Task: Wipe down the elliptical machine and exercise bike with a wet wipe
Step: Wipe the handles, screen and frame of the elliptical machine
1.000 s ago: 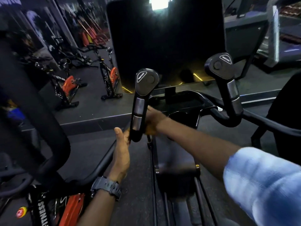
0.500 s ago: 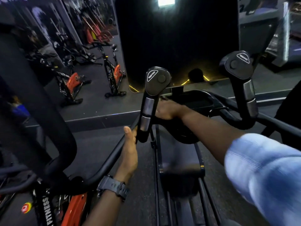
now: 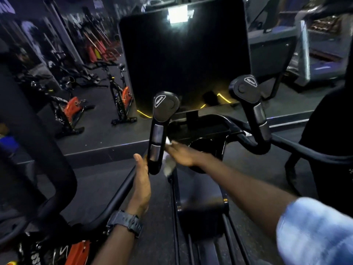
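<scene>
My left hand (image 3: 142,185) grips the black bar beside the elliptical's left handle (image 3: 159,131). My right hand (image 3: 184,153) presses a crumpled white wet wipe (image 3: 169,165), motion-blurred, against that handle's inner side.

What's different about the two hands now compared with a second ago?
The right hand came out from behind the black left handlebar grip toward its near side, and the crumpled white wet wipe it holds now shows. The left hand stayed on the bar beneath the grip.
</scene>
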Demonstrator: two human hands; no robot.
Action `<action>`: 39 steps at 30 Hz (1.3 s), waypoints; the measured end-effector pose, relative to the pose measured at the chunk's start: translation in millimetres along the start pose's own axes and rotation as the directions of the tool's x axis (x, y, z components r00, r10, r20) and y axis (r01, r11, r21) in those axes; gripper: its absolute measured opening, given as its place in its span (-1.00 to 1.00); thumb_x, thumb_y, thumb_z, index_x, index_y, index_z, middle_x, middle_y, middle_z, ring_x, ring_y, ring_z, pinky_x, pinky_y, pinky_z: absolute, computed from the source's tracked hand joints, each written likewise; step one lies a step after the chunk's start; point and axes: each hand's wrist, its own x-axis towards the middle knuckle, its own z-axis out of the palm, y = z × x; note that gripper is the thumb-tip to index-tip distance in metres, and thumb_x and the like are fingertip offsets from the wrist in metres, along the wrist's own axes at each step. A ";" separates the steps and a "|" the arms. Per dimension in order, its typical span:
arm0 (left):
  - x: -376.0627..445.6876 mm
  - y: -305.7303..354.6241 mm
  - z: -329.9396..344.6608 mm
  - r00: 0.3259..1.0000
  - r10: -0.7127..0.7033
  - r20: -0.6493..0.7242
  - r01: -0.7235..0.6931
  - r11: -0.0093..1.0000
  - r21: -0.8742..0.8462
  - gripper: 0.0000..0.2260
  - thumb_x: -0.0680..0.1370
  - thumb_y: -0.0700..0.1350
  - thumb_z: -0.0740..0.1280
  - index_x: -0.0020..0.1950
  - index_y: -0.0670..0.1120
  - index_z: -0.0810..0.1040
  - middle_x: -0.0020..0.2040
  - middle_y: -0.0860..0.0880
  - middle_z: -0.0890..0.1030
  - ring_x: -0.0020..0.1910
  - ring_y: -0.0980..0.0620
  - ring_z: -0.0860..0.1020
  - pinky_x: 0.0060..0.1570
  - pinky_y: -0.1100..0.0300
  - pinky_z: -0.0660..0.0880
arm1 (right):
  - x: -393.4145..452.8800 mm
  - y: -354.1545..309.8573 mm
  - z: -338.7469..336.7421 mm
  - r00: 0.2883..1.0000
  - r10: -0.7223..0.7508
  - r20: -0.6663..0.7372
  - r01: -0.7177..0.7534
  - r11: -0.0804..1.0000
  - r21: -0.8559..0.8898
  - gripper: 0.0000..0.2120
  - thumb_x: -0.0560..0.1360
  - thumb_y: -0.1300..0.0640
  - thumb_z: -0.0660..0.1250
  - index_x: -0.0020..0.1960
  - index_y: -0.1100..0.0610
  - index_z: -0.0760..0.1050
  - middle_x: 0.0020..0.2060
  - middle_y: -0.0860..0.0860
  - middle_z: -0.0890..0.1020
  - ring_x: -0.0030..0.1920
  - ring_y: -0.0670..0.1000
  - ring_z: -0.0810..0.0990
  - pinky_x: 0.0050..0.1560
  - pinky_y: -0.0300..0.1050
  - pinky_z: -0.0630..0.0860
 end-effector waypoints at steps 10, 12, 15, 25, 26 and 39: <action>-8.4 29.9 24.4 0.958 0.283 -0.053 -0.271 0.947 0.173 -0.10 0.45 0.60 -0.15 0.66 0.12 -0.02 0.64 0.30 -0.14 0.60 0.31 -0.14 0.56 0.25 -0.13 | -35.6 -57.1 -13.4 0.986 -0.153 -0.063 0.062 -0.010 0.998 0.13 0.32 -0.65 -0.05 0.39 0.29 0.45 0.36 0.28 0.47 0.41 0.24 0.42 0.49 0.22 0.21; -2.4 40.6 27.3 0.951 0.306 -0.048 -0.298 0.946 0.126 -0.12 0.46 0.59 -0.14 0.66 0.12 0.06 0.65 0.25 0.03 0.62 0.26 -0.03 0.60 0.11 -0.08 | -39.1 -66.2 -43.3 0.962 -0.175 -0.211 0.190 -0.129 0.973 0.17 0.30 -0.65 0.00 0.43 0.33 0.38 0.38 0.29 0.44 0.43 0.24 0.39 0.52 0.19 0.17; 13.3 49.9 23.2 0.967 0.252 -0.045 -0.252 0.968 0.009 -0.17 0.49 0.58 -0.09 0.60 0.13 0.29 0.57 0.06 0.37 0.58 0.05 0.28 0.57 -0.16 0.16 | -50.5 -78.2 -76.5 0.912 -0.098 -0.398 0.372 -0.209 0.904 0.14 0.33 -0.62 -0.02 0.45 0.33 0.33 0.37 0.23 0.48 0.40 0.19 0.44 0.50 0.13 0.23; 38.3 85.7 19.6 0.991 0.133 -0.027 -0.133 0.990 -0.037 -0.10 0.41 0.65 -0.14 0.47 0.14 0.49 0.46 0.06 0.51 0.52 0.04 0.38 0.54 -0.18 0.21 | -72.6 -109.5 -90.2 0.827 -0.022 -0.562 0.544 0.289 0.788 -0.06 0.41 -0.55 -0.01 0.46 0.14 0.35 0.32 0.02 0.56 0.38 0.05 0.47 0.48 0.21 0.25; 36.6 90.4 20.8 0.991 0.135 -0.026 -0.136 0.989 -0.051 -0.07 0.40 0.66 -0.13 0.47 0.11 0.49 0.43 0.07 0.54 0.49 0.06 0.41 0.54 -0.15 0.23 | -76.0 -112.7 -95.4 0.810 -0.050 -0.584 0.561 0.355 0.748 -0.06 0.38 -0.55 0.04 0.47 0.11 0.34 0.34 -0.03 0.55 0.40 0.01 0.45 0.47 0.21 0.26; 40.2 124.6 27.2 0.978 0.205 0.039 -0.192 0.955 -0.226 -0.13 0.48 0.49 -0.16 0.29 -0.11 0.61 0.14 -0.13 0.71 0.19 -0.04 0.67 0.17 0.03 0.60 | -73.0 -117.7 -72.2 0.685 -0.519 -0.512 0.432 0.855 -0.288 -0.16 0.52 -0.45 -0.12 0.61 0.07 0.01 0.53 -0.01 0.26 0.47 -0.17 0.25 0.41 -0.19 0.26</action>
